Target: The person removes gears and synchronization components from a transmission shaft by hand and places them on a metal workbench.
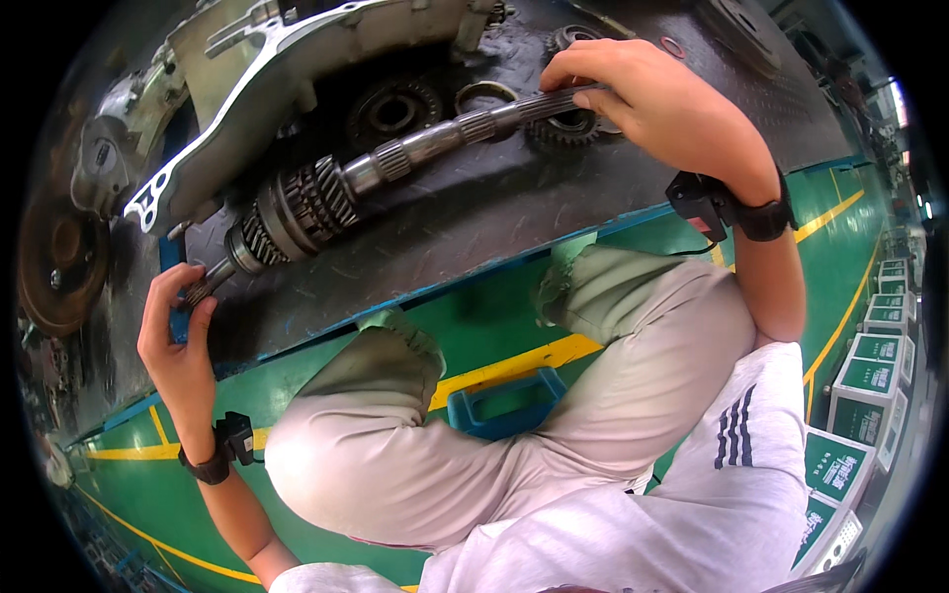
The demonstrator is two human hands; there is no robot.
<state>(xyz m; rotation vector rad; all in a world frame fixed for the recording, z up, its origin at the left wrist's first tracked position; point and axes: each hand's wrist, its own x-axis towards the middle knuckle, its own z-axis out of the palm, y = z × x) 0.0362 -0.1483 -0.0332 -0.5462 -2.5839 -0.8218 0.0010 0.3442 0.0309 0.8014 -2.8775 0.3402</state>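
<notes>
A long steel gearbox shaft (427,144) slants across the workbench, its left end lower and nearer to me. Helical gears and a ring hub (292,210) sit on its left half; the right half is bare splined steel. My left hand (178,321) pinches the thin left end between thumb and fingers. Around the far right end, the fingers of my right hand (643,94) are closed, thumb beneath. Behind the shaft lie a dark gear (394,111) and a metal ring (484,96); another toothed gear (565,128) is close to my right hand.
A large cast-metal gearbox housing (336,49) stands at the back left, beside a rusty round disc (61,252). The dark workbench (415,237) has a blue front edge. A blue stool (506,403) shows between my legs. Green-and-white boxes (840,465) line the right side.
</notes>
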